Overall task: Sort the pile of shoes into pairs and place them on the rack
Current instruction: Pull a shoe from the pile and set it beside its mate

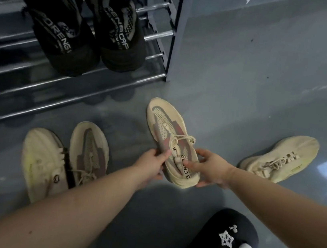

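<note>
You have the beige knit sneaker with a pinkish-grey stripe and printed heel strap (171,144) held at the centre of view, toe pointing to 11 o'clock and heel toward you, above the glossy grey floor (248,83). Your left hand (150,164) grips its left side near the collar, thumb on top and fingers curled underneath; your right hand (210,169) clasps the right side of the heel, thumb pressed on the upper near the laces and the remaining fingers wrapped under the sole. At 9 o'clock from it, on the floor, lies a matching beige sneaker with the same pinkish-grey stripe (89,151), touching a plain pale-yellow knit sneaker with a small round logo (43,161) on its outer side; your left forearm crosses over the heels of both. At 3 o'clock, well apart, a second plain pale-yellow knit sneaker (281,159) rests on the floor with its toe pointing to 2 o'clock. At 11 o'clock stands the metal shoe rack with chrome bars and a dark grey frame (162,35), and on its upper bars sits a pair of black knit sneakers with lettered heel straps (83,18), side by side and touching. At 5 o'clock your foot wears a black slipper with a star charm and a white plush charm (226,242).
</note>
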